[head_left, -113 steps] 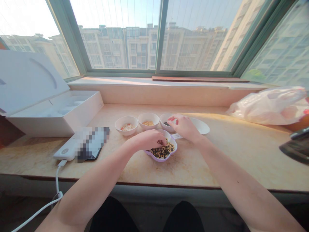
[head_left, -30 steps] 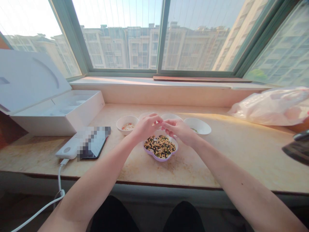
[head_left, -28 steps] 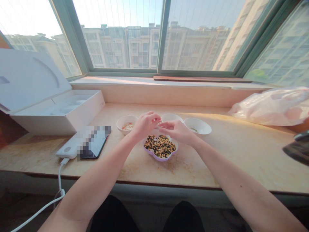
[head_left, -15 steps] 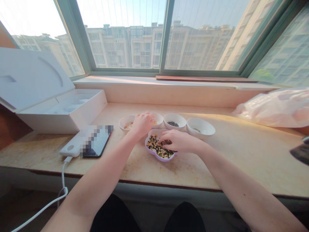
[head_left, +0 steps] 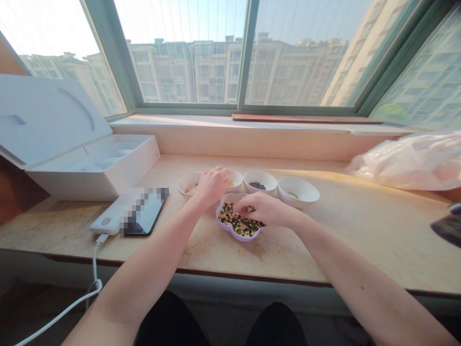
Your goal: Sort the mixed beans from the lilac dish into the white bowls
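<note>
A purple-rimmed, lobed bowl (head_left: 242,237) holds mixed black and yellow beans (head_left: 237,223) with a few paler pieces. My right hand (head_left: 264,208) reaches into it from the right, thumb and forefinger bent and slightly apart over the beans. Any bean between those fingertips is too small to make out. My left hand (head_left: 215,183) hovers at a white bowl with yellow beans (head_left: 236,179), its fingers curled together and their tips partly hidden. Left of that hand is a white bowl with reddish and pale pieces (head_left: 185,184).
A white bowl of black beans (head_left: 260,179) and one with a few green pieces (head_left: 304,190) complete the row. At left are an open white box (head_left: 126,168), a power bank (head_left: 108,218) with cable, and a phone (head_left: 149,216). A plastic bag (head_left: 414,163) lies right.
My right hand has shifted slightly left among the beans, its fingers bending a little more. My left hand has stayed over the bowl with yellow beans.
</note>
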The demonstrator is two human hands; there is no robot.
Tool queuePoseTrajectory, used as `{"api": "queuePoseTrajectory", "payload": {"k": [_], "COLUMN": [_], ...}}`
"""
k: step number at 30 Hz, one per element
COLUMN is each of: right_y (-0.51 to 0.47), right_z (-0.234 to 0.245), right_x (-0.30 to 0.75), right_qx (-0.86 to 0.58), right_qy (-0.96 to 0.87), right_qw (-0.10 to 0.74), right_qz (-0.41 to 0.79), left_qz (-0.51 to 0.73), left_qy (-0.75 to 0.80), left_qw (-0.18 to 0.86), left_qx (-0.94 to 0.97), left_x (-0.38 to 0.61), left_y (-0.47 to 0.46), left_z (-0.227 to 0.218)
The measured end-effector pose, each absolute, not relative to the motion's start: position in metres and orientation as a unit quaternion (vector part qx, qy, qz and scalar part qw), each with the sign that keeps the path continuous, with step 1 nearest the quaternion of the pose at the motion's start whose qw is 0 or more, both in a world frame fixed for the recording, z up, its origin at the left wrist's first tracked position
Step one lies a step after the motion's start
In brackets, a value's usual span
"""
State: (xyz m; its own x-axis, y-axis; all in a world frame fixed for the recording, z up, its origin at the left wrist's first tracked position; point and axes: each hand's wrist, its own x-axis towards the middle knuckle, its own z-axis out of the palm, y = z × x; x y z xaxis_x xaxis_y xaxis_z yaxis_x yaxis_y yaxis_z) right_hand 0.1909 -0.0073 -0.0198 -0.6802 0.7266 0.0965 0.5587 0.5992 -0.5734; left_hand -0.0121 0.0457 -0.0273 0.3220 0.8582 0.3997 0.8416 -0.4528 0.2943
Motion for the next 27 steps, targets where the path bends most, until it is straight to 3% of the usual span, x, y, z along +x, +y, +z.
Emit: {"api": "queuePoseTrajectory", "payload": {"k": [27], "right_y": [-0.009], "right_z": [-0.015], "right_x": [0.195], "right_qx": [-0.423], "right_qy": [-0.845], "right_qw": [0.187], "right_qz": [0.27], "left_qz": [0.287], "left_qy": [0.453], "left_qw": [0.065], "left_qx": [0.841], "left_x": [-0.011], "left_y": [0.034], "left_z": [-0.02]}}
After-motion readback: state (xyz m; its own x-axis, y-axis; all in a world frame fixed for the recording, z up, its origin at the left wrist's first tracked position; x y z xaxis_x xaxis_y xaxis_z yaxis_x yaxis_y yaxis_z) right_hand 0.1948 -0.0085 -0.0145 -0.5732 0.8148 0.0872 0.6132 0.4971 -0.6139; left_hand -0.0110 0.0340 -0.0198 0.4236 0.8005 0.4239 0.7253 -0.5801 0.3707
